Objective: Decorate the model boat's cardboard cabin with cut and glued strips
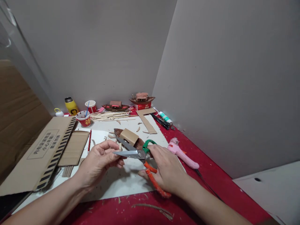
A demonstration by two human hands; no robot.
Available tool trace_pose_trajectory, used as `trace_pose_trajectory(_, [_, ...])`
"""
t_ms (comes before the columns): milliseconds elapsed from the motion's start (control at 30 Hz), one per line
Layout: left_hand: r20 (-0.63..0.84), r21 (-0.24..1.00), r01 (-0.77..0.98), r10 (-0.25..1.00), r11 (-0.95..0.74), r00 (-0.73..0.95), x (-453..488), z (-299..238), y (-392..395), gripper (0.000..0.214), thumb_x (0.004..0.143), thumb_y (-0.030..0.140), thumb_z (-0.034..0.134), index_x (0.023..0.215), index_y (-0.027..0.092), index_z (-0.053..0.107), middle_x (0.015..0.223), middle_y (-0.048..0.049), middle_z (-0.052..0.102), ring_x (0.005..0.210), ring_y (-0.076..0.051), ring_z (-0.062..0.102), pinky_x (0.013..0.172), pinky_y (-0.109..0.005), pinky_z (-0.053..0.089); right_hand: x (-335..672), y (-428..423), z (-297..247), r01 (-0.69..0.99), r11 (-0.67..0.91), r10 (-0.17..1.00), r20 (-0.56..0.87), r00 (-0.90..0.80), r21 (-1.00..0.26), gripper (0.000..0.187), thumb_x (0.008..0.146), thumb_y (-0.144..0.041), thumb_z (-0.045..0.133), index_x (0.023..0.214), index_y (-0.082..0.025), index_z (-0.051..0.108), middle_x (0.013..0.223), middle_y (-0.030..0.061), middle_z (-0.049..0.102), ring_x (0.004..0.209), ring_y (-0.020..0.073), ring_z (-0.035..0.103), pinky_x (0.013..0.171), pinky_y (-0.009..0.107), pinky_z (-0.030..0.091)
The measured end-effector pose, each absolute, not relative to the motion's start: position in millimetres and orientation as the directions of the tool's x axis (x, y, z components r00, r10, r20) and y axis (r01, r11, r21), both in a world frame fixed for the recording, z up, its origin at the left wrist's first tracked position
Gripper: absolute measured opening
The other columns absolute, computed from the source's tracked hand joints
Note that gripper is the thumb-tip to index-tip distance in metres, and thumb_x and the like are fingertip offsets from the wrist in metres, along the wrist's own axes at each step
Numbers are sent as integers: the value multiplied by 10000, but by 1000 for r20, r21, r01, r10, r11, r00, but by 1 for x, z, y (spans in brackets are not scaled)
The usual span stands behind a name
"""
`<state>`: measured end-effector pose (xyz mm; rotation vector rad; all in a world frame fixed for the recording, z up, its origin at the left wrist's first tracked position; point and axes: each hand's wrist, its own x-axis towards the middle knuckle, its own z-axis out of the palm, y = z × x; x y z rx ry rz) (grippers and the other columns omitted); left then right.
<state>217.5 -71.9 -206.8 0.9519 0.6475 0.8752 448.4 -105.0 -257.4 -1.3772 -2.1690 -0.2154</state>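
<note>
My right hand (pixel 167 167) grips a pair of scissors (pixel 140 155) with one green and one orange handle, its blades spread apart and pointing left. Between thumb and fingers of my left hand (pixel 100 159) is a small pale piece of cardboard (pixel 120 146), close to the blades. Just behind the scissors lies a brown model boat (pixel 140 143), partly hidden by the blades and my right hand. A curved tan cardboard roof (pixel 129 136) sits on it.
A pink glue gun (pixel 184 156) lies at the right. Cardboard sheets (pixel 47 147) cover the left side. At the back are paper cups (pixel 83 118), a yellow bottle (pixel 71 106), thin wooden sticks (pixel 110 115) and two finished-looking boats (pixel 142 97). Scraps litter the white board (pixel 110 187).
</note>
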Motion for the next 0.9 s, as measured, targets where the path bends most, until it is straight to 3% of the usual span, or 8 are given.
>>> trace_pose_trajectory(200, [-178,893,-284,854,348,489,219,-209,-73,232,658,237,853,800,129,704,682,-52,740,577,-105,645,585,-194,509,448,-105,-256,884,452,767,556,-320,-114,453,879,-595,503,953,-149,533,822,111,645,711,262,599,619,363,441])
trace_pose_trajectory(467, [-179,875,-305,836,377,518,218,-210,-76,269,659,221,857,847,140,684,657,-36,732,569,-108,648,591,-203,510,448,-104,-257,866,471,777,544,-317,-167,411,879,-596,511,826,-189,501,706,37,578,615,200,528,560,308,357])
trace_pose_trajectory(733, [-127,941,-220,871,257,475,221,-206,-81,277,680,284,844,805,131,649,644,-33,709,578,-115,622,609,-228,497,449,-105,-259,857,487,752,581,-313,-169,421,878,-602,496,853,-182,516,716,52,592,615,199,526,565,300,358])
trace_pose_trajectory(900, [-64,969,-180,878,168,474,222,-206,-83,215,745,311,791,778,151,651,651,-14,680,612,-122,605,632,-243,496,446,-110,-257,817,527,757,566,-327,-233,350,882,-539,529,793,-204,486,633,9,574,540,155,511,516,265,318])
